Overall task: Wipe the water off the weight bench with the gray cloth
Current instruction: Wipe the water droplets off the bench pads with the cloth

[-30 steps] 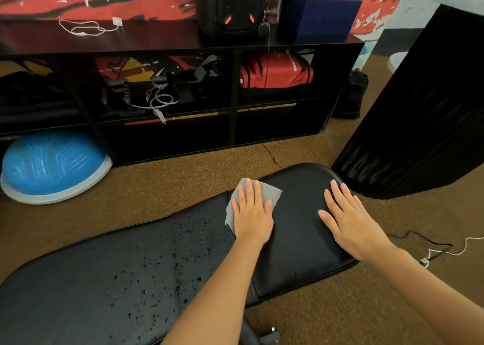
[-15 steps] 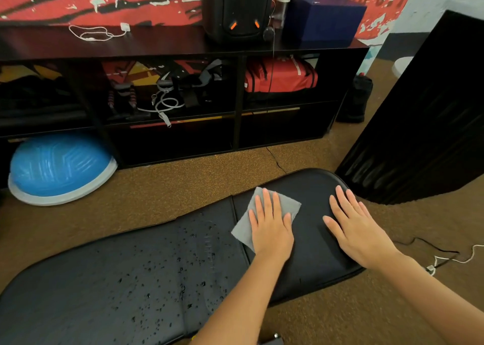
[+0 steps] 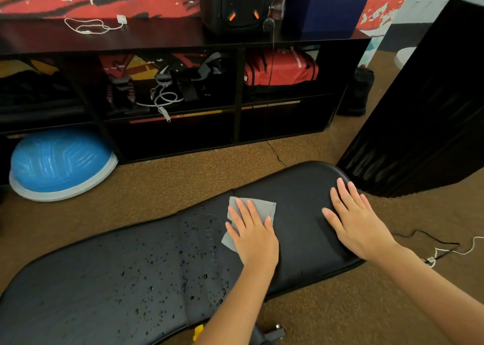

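A black padded weight bench (image 3: 110, 279) runs from the lower left to the right of the view. Water drops (image 3: 170, 268) speckle its long pad left of the seam. My left hand (image 3: 252, 232) lies flat with straight fingers on the gray cloth (image 3: 262, 204), pressing it onto the bench at the seam between the two pads. The cloth shows above and to the left of the hand. My right hand (image 3: 353, 217) rests flat, fingers spread, on the dry seat pad near its right end.
A low black shelf unit (image 3: 235, 88) with straps and a red bag stands behind the bench. A blue half-ball trainer (image 3: 60, 164) sits on the brown floor at left. A tall black panel (image 3: 429, 108) stands at right. Cables (image 3: 445, 250) lie on the floor at right.
My left hand slid the cloth right onto the seat pad, then back left toward the seam and the wet pad. My right hand stayed flat on the seat pad.
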`<state>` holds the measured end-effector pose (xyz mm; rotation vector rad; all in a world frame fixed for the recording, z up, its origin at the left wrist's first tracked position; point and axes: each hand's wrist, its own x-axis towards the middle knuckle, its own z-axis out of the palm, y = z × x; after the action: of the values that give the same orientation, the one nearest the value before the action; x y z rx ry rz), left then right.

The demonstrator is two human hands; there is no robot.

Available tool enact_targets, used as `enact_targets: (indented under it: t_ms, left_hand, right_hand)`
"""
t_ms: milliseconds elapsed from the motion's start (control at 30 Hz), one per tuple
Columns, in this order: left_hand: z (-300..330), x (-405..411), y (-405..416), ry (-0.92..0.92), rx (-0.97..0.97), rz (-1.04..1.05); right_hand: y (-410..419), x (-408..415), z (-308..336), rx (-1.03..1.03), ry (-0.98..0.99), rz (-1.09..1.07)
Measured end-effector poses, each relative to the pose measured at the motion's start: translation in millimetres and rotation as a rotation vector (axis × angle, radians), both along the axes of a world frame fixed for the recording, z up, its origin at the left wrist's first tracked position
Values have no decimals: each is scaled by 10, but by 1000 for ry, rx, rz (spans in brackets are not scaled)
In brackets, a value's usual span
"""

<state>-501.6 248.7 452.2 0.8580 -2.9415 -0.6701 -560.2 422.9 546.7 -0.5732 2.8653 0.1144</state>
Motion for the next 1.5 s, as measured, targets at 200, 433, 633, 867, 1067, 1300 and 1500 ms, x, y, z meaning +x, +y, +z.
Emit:
enact_targets:
  t_ms: [200, 433, 633, 867, 1067, 1300, 1500]
  left_hand:
    - [-68, 417, 400, 24, 45, 14]
    - [-13, 570, 828, 70, 29, -3]
    - [272, 507, 685, 56, 265, 35]
    - [236, 359, -249, -32, 371, 105]
    - [123, 232, -313, -85, 350, 26]
    - [102, 168, -238, -58, 262, -82]
    - [24, 205, -219, -35, 233, -79]
  right_hand:
    - [-25, 2, -23, 34, 21, -8]
    - [-16, -23, -23, 59, 12, -1]
    - [-114, 102, 29, -41, 108, -30]
    - [-773, 1107, -519, -85, 111, 164]
    - [-667, 1231, -766, -5, 40, 219]
    - [18, 1089, -643, 31, 210, 347]
    - [240, 812, -492, 36, 261, 261]
